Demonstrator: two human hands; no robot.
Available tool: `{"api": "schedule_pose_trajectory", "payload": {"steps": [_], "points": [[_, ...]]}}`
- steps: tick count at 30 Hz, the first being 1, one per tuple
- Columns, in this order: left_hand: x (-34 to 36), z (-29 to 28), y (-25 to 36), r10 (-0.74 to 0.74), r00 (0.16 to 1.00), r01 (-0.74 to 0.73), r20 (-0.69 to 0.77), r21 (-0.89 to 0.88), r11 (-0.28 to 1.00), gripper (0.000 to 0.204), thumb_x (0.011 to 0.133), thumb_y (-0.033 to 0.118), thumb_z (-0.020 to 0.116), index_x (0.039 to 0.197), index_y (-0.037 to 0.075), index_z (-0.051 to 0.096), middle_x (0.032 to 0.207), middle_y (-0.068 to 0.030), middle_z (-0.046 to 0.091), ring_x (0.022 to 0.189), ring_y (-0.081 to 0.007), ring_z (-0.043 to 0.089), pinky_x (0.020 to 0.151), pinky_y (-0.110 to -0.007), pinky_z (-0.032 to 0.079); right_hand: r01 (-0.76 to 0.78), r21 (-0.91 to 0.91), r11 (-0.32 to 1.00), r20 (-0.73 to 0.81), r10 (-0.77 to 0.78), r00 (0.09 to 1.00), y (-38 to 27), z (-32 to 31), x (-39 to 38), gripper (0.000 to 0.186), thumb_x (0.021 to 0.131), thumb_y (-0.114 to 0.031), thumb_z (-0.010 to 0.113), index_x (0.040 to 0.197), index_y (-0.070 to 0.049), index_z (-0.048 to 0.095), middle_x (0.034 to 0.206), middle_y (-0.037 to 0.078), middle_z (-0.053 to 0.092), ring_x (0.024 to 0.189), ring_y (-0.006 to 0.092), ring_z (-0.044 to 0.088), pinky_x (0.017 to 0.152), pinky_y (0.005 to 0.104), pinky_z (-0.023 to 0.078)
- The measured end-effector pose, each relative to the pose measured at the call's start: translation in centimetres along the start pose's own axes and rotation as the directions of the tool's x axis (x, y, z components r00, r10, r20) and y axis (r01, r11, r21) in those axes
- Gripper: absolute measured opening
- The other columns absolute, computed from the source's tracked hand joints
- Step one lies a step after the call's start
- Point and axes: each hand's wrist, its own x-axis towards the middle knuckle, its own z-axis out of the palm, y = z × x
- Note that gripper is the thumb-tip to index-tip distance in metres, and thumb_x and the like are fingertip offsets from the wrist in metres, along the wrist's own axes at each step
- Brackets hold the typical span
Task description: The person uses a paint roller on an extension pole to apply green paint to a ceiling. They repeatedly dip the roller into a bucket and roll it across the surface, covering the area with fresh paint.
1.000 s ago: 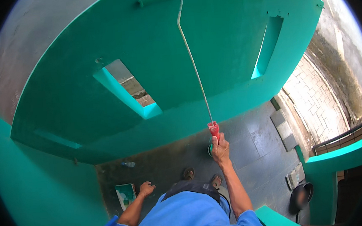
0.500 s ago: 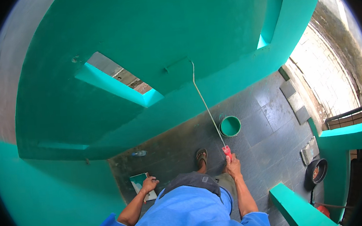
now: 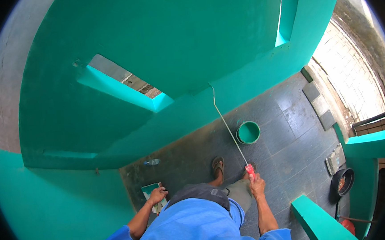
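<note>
My right hand [image 3: 257, 184] is closed round the red handle of a long-rod paint roller [image 3: 230, 128]. Its thin pale rod runs up and forward past the green bucket [image 3: 248, 132] to the wall. The green roller head lies against the green wall [image 3: 187, 40], low down, and hardly stands out from it. My left hand [image 3: 157, 195] hangs at my left side with loosely bent fingers and nothing visible in them. Below it, partly hidden, a flat rectangular tray-like thing [image 3: 149, 188] with green and white on it appears to lie on the floor.
A clear plastic bottle [image 3: 151, 162] lies by the wall's foot. The wall has a slanted opening [image 3: 125, 78]. Right of me are grey blocks [image 3: 336, 160], a black bowl-like container [image 3: 343, 182] and a green ledge [image 3: 318, 222]. Dark tiles [image 3: 283, 145] cover the floor.
The roller head has come down the wall, from beside the slanted opening to lower down. My right hand has drawn back towards me with the handle. My left hand has hardly moved.
</note>
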Motion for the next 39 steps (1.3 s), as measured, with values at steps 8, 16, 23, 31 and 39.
{"api": "schedule_pose_trajectory", "payload": {"steps": [8,16,23,31,39], "points": [[-2.8,-0.8,-3.9,-0.061,0.998,0.064,-0.019,0.277,0.959,0.042,0.074,0.025,0.061,0.105,-0.002,0.056,0.086,-0.0147,0.065,0.078,-0.0232,0.063,0.071,-0.031,0.049,0.321,0.023,0.947,-0.333,-0.296,0.895,-0.9,4.8,3.2,0.032,0.084,-0.036,0.049,0.078,-0.005,0.049,0.065,0.021,0.055,0.062,0.0431,0.053,0.057,0.0497,0.042],[-5.6,-0.2,-9.0,-0.250,0.968,0.250,-0.012,-0.018,0.968,0.045,0.075,0.026,0.061,0.108,-0.004,0.054,0.092,-0.0160,0.064,0.083,-0.0224,0.062,0.076,-0.029,0.047,0.325,0.110,0.939,-0.200,-0.299,0.933,-2.0,6.5,7.4,0.033,0.083,-0.036,0.052,0.076,-0.004,0.049,0.066,0.019,0.054,0.060,0.0403,0.054,0.053,0.0451,0.043],[-6.7,2.1,-9.8,-0.265,0.964,0.263,-0.014,-0.056,0.963,0.042,0.075,0.028,0.061,0.104,-0.001,0.057,0.083,-0.0123,0.064,0.072,-0.0178,0.062,0.067,-0.028,0.049,0.460,0.263,0.848,-0.245,-0.402,0.882,-11.2,5.7,10.5,0.034,0.082,-0.037,0.053,0.076,-0.004,0.048,0.066,0.018,0.054,0.060,0.0377,0.055,0.051,0.0435,0.043],[-6.8,3.3,-8.9,-0.228,0.972,0.226,-0.058,-0.044,0.973,0.042,0.073,0.030,0.063,0.103,0.001,0.058,0.080,-0.0124,0.065,0.070,-0.0194,0.062,0.067,-0.028,0.048,0.574,0.366,0.732,-0.362,-0.457,0.813,-26.1,1.3,10.3,0.036,0.082,-0.038,0.054,0.075,-0.004,0.047,0.064,0.018,0.053,0.059,0.0380,0.055,0.051,0.0423,0.043],[-6.0,2.8,-9.4,-0.148,0.984,0.150,-0.100,0.017,0.989,0.041,0.073,0.030,0.062,0.101,0.000,0.059,0.080,-0.0142,0.064,0.073,-0.0219,0.062,0.070,-0.029,0.048,0.423,0.305,0.853,-0.217,-0.370,0.903,-20.2,5.4,6.6,0.034,0.081,-0.036,0.056,0.077,-0.003,0.046,0.065,0.020,0.054,0.060,0.0401,0.055,0.052,0.0448,0.043]]}}
